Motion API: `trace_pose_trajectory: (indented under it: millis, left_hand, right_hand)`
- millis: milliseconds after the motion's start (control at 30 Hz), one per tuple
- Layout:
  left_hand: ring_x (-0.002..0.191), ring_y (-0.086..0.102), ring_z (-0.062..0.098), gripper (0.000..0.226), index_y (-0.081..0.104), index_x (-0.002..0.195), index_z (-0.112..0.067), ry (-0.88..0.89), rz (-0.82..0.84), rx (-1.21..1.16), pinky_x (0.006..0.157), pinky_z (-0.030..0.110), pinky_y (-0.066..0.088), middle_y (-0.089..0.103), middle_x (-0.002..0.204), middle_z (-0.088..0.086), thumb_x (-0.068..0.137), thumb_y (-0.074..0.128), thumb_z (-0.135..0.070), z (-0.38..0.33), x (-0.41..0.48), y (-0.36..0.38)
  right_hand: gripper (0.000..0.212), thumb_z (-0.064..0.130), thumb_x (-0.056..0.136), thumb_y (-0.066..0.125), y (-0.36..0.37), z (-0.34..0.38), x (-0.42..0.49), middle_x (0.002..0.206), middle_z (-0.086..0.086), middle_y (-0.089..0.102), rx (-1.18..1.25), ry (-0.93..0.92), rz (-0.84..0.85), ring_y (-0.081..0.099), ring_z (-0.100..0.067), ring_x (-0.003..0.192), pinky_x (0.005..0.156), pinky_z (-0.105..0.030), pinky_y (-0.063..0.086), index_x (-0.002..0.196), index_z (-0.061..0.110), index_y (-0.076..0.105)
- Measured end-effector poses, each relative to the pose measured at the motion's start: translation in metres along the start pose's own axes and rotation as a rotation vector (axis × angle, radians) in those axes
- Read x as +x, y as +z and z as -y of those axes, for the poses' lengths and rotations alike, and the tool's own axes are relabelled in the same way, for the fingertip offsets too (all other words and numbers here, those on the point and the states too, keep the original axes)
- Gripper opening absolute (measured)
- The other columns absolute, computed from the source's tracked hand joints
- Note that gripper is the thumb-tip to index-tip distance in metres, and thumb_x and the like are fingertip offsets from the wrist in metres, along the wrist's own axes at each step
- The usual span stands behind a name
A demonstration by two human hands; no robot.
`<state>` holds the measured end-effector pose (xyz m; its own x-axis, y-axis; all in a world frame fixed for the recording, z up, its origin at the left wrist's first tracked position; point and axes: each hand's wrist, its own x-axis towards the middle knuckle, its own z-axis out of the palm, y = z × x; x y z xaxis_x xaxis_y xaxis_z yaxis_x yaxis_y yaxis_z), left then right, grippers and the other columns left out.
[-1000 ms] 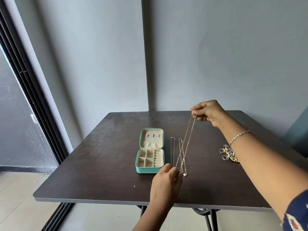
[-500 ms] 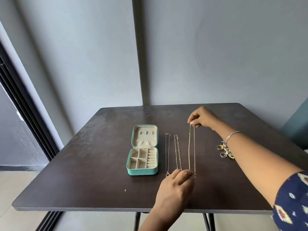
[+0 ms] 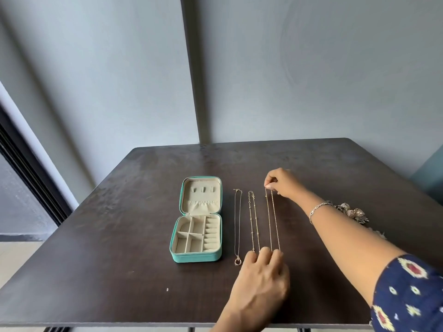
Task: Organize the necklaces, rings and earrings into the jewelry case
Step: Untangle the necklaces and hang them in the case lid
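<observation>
Chain (image 3: 273,221) had dropped flat onto the counter (image 3: 119,236), right of the open case (image 3: 195,258). Right grip (image 3: 281,183) pinched its top end, left grip (image 3: 261,279) pressed the bottom, fingers straight. Careless lifting could've tangled it with neighbouring necklaces (image 3: 254,224).

The teal zip jewelry case (image 3: 195,256) lies left of centre on the dark square wooden surface (image 3: 119,236), its lid toward the far edge. To its right I see, side by side and running front to back, the thin pendant necklace (image 3: 237,224) nearest the case, the beaded gold necklace (image 3: 254,226) in the middle, and the long gold necklace (image 3: 273,221) rightmost. The right grip (image 3: 282,183) pinches that last necklace's far end; the left grip (image 3: 261,281) rests on its near end. A heap of rings and earrings (image 3: 352,213) sits further right, behind the right forearm (image 3: 347,233).
</observation>
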<state>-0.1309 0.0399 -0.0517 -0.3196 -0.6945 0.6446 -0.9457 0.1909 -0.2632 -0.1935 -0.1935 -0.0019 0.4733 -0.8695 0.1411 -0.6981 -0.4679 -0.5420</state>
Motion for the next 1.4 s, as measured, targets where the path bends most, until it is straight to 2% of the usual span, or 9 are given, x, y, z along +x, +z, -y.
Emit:
trace_pose_trajectory:
  millis: [233, 400, 533, 767, 933, 1000, 1200, 1300, 1400]
  left_hand:
    - [0.059, 0.044, 0.013, 0.016, 0.057, 0.055, -0.023, -0.01, 0.073, -0.02, 0.048, 0.025, 0.027, 0.052, 0.065, -0.008, 0.07, 0.049, -0.023, -0.001, -0.002, 0.009]
    - [0.061, 0.041, 0.013, 0.014, 0.056, 0.054, -0.023, -0.029, 0.052, -0.046, 0.047, 0.024, 0.029, 0.052, 0.065, -0.007, 0.067, 0.055, -0.027, -0.001, -0.002, 0.012]
    - [0.059, 0.042, 0.012, 0.02, 0.055, 0.052, -0.022, -0.064, 0.016, -0.042, 0.046, 0.024, 0.029, 0.051, 0.063, -0.009, 0.069, 0.051, -0.031, -0.001, -0.002, 0.013]
    - [0.059, 0.05, 0.01, 0.027, 0.058, 0.062, -0.025, -0.182, 0.017, -0.151, 0.045, 0.02, 0.036, 0.053, 0.066, -0.01, 0.078, 0.047, -0.043, 0.0, -0.001, 0.007]
    - [0.065, 0.045, 0.011, 0.006, 0.056, 0.073, -0.026, -0.273, -0.011, -0.244, 0.047, 0.023, 0.04, 0.052, 0.069, -0.01, 0.074, 0.051, -0.026, 0.006, -0.006, -0.001]
    - [0.07, 0.044, 0.011, 0.008, 0.055, 0.079, -0.026, -0.341, -0.028, -0.293, 0.051, 0.022, 0.04, 0.053, 0.071, -0.01, 0.073, 0.052, -0.023, 0.012, -0.01, -0.004]
    - [0.074, 0.044, 0.01, 0.007, 0.052, 0.085, -0.027, -0.596, -0.205, -0.435, 0.061, 0.022, 0.037, 0.06, 0.074, -0.005, 0.082, 0.046, -0.026, 0.048, -0.024, -0.019]
    - [0.075, 0.044, 0.01, 0.016, 0.06, 0.079, -0.02, -0.68, -0.257, -0.413, 0.064, 0.021, 0.036, 0.063, 0.073, -0.004, 0.08, 0.046, -0.027, 0.062, -0.029, -0.024]
    - [0.075, 0.045, 0.009, 0.019, 0.061, 0.074, -0.021, -0.687, -0.181, -0.422, 0.062, 0.02, 0.036, 0.062, 0.072, -0.006, 0.079, 0.046, -0.031, 0.06, -0.036, -0.028]
  right_hand:
    - [0.007, 0.002, 0.079, 0.064, 0.014, -0.006, 0.004, 0.083, -0.007, 0.067, -0.002, 0.016, 0.026, 0.056, -0.017, 0.074, 0.067, -0.023, 0.037, 0.077, 0.007, 0.068]
    - [0.009, 0.002, 0.079, 0.063, 0.016, -0.007, 0.003, 0.07, 0.002, 0.061, -0.015, 0.009, 0.015, 0.054, -0.017, 0.069, 0.059, -0.024, 0.037, 0.077, 0.009, 0.067]
    - [0.013, 0.002, 0.079, 0.065, 0.017, -0.009, 0.004, 0.059, 0.009, 0.051, 0.013, 0.026, 0.022, 0.053, -0.019, 0.066, 0.064, -0.024, 0.039, 0.075, 0.015, 0.063]
    - [0.008, 0.006, 0.084, 0.059, 0.013, -0.005, 0.0, 0.079, -0.003, 0.059, 0.087, 0.017, -0.026, 0.054, -0.018, 0.075, 0.067, -0.024, 0.038, 0.089, 0.005, 0.065]
    - [0.006, 0.009, 0.082, 0.061, 0.009, 0.008, -0.018, 0.076, -0.002, 0.062, 0.128, -0.034, -0.109, 0.056, -0.018, 0.072, 0.069, -0.028, 0.042, 0.078, 0.011, 0.065]
    - [0.007, 0.01, 0.083, 0.062, 0.007, 0.016, -0.03, 0.074, 0.001, 0.062, 0.153, -0.07, -0.114, 0.055, -0.015, 0.07, 0.066, -0.025, 0.04, 0.077, 0.013, 0.066]
    - [0.029, 0.01, 0.08, 0.065, 0.009, 0.046, -0.071, 0.059, 0.014, 0.055, 0.29, -0.132, -0.05, 0.049, 0.004, 0.051, 0.057, -0.018, 0.036, 0.062, 0.03, 0.057]
    - [0.026, 0.011, 0.079, 0.067, 0.013, 0.058, -0.089, 0.064, 0.012, 0.059, 0.314, -0.165, 0.005, 0.05, 0.001, 0.058, 0.061, -0.019, 0.039, 0.063, 0.029, 0.059]
    - [0.027, 0.007, 0.078, 0.068, 0.02, 0.066, -0.103, 0.061, 0.012, 0.057, 0.309, -0.18, 0.078, 0.049, -0.001, 0.058, 0.062, -0.019, 0.039, 0.062, 0.027, 0.059]
